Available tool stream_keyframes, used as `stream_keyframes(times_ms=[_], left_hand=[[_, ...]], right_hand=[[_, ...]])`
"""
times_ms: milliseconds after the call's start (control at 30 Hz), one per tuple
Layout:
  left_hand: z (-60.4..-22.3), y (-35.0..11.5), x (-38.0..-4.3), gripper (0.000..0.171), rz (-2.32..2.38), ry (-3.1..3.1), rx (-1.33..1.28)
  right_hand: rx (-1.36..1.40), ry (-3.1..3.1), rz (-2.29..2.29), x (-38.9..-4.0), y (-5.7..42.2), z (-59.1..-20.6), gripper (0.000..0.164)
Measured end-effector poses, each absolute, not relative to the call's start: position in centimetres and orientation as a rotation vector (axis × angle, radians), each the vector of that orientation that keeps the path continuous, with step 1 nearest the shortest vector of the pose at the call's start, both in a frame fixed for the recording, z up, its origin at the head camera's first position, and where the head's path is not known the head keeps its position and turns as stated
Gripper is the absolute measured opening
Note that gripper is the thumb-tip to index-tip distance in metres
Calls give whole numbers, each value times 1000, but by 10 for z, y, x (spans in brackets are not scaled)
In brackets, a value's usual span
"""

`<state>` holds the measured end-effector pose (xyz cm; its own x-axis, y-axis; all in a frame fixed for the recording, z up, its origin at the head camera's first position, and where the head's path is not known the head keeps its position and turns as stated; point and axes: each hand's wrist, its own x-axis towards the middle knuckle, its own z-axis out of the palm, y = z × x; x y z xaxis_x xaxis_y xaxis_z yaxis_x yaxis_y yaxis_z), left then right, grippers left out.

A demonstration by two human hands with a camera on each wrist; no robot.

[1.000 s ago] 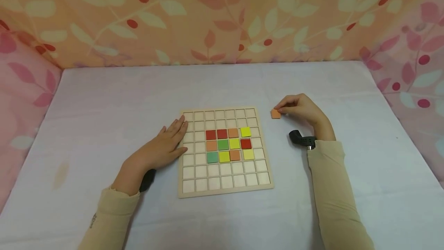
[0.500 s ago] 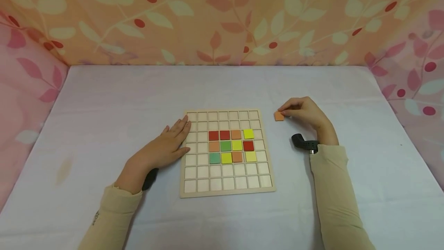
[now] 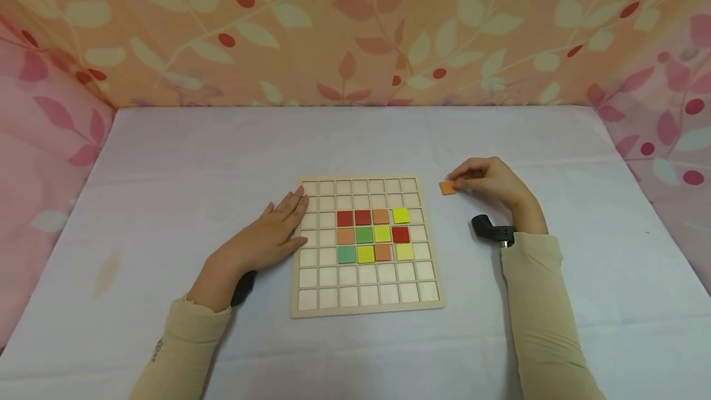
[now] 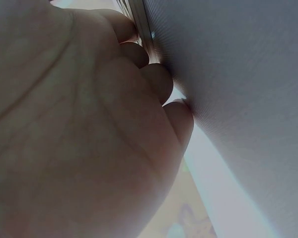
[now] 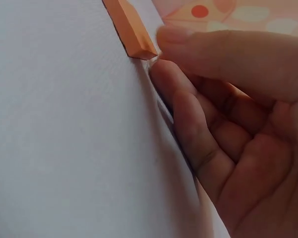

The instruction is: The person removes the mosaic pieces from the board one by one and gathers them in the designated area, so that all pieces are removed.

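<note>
In the head view, a wooden grid board (image 3: 368, 310) lies on the white cloth with a block of coloured square tiles near its middle: red, orange, yellow and green. My left hand (image 3: 269, 236) rests at its left edge, fingers fairly straight and tips over the rim. The left wrist view shows that palm (image 4: 89, 124) and the fingertips down by the board's side. To the right of the board, my right hand (image 3: 491, 181) pinches an orange square tile (image 3: 447, 188) by its near corner. In the right wrist view, thumb and fingertips meet at the end of the orange tile (image 5: 132, 32), close over the cloth.
Leaf-patterned curtains (image 3: 311, 29) hang behind the table and at both sides. Black wrist cameras (image 3: 482, 227) sit below each wrist. White cloth (image 3: 355, 357) spreads around the board, with a faint brown stain (image 3: 107, 275) at the left.
The head view has shifted a little. The orange tile has turned slightly at the right hand's fingertips. The left hand stays at the board's edge.
</note>
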<state>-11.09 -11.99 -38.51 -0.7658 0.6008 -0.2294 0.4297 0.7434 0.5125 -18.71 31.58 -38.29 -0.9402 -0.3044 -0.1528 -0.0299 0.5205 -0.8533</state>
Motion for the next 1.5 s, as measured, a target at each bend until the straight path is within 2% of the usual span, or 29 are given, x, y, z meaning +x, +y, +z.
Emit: stream_keyframes(times_ms=[200,467,900,1500], left_hand=[[-383,-122,-112,72,616,2570,787],[-383,-124,-113,72,614,2577,775],[-387,-121,-114,72,611,2574,777],[-388,-118,-114,72,607,2584,783]], right_hand=[[-382,2494,-1326,-188,309,-377,22],[-299,2577,-1259,-196,314,-387,19],[-306,2554,-1285,-193,322,-386,26],[-337,2408,-1476,-188,287,-371,26]])
